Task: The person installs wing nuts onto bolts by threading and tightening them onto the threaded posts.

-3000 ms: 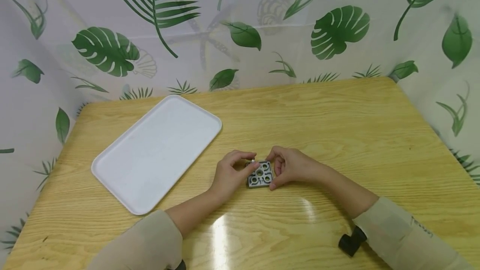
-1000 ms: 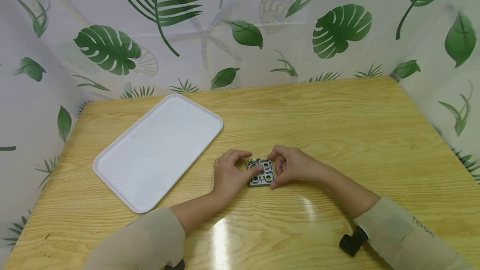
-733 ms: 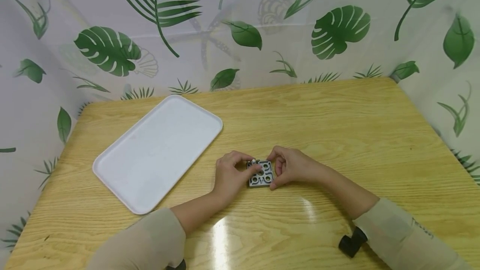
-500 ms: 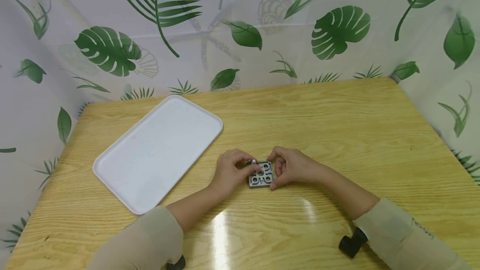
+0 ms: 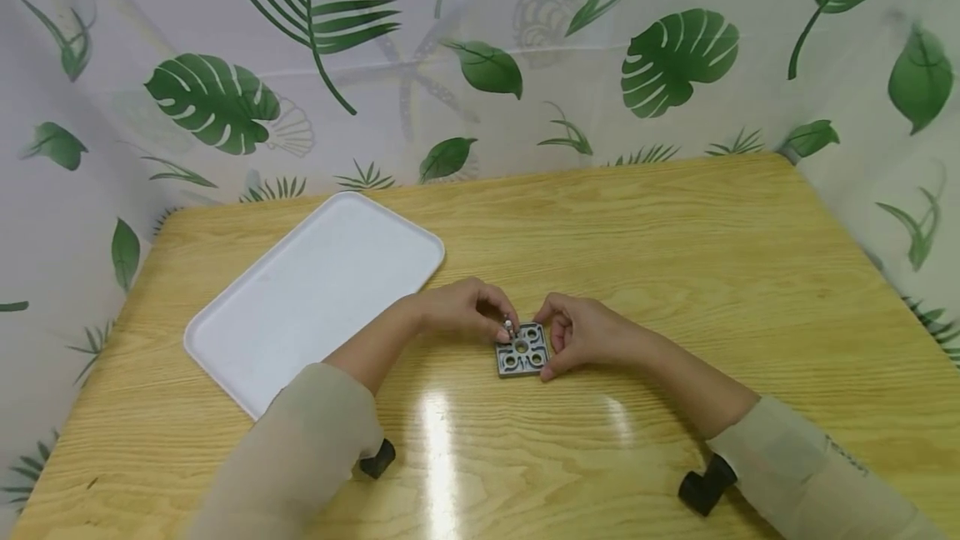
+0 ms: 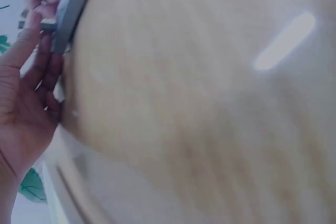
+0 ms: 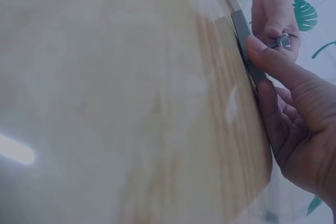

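The wood-grained worktop [image 5: 675, 248] fills the middle and bottom of the head view, with a bright streak of glare at lower centre. Behind it and at both sides hangs a pale cloth [image 5: 577, 119] printed with green leaves and faint shells. A white tray [image 5: 300, 298] lies slantwise on the worktop at left of centre.

Compared with half a second ago, the left wrist has swung up the frame, so the forearm and sleeve [image 5: 300, 448] now cross the tray's lower right edge, hiding its bottom corner. The thumb has slid off the middle of the plate [image 5: 522, 359], and the pin [image 5: 509, 328] shows more clearly. The right hand and the plate are almost where they were.

The plate, a square metal piece with five holes, is just below and right of the frame's centre, holed face up. The left hand [image 5: 467, 307] comes in from the left, its thumb and fingers pinching the pin at the plate's upper left corner. The right hand [image 5: 588, 332] reaches in from the lower right, its thumb and fingers gripping the plate's right edge at the corners.
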`<state>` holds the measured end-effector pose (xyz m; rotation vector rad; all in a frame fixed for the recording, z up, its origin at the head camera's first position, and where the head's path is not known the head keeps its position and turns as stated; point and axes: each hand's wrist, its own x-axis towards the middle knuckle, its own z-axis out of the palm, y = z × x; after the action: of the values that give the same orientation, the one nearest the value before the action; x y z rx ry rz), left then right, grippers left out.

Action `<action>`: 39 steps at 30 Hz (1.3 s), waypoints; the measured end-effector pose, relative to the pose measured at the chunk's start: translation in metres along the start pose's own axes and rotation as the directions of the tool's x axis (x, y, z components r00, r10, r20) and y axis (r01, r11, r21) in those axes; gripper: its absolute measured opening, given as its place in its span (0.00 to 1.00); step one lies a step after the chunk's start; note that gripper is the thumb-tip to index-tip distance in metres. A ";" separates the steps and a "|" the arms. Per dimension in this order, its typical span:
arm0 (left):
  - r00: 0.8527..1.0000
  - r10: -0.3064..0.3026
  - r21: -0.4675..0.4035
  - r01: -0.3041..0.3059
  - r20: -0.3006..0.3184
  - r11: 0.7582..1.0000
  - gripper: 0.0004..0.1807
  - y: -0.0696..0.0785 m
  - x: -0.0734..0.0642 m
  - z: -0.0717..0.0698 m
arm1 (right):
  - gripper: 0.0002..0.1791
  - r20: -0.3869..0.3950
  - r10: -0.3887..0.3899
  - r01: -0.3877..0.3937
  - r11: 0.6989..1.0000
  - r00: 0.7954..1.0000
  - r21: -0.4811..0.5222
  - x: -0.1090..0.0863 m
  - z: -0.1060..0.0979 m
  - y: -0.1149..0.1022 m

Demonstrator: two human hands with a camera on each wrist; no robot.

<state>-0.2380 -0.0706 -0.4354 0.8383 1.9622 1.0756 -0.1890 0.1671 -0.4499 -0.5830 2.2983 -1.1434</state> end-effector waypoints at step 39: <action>0.664 -0.025 -0.199 -0.189 -0.748 0.962 0.16 0.018 -0.016 0.078 | 0.36 0.049 0.021 -0.022 0.999 0.999 0.025 -0.004 -0.014 -0.014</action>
<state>-0.1611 -0.0444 -0.4446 0.3380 2.3519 1.9186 -0.1922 0.1694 -0.4301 -0.5688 2.2407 -1.1348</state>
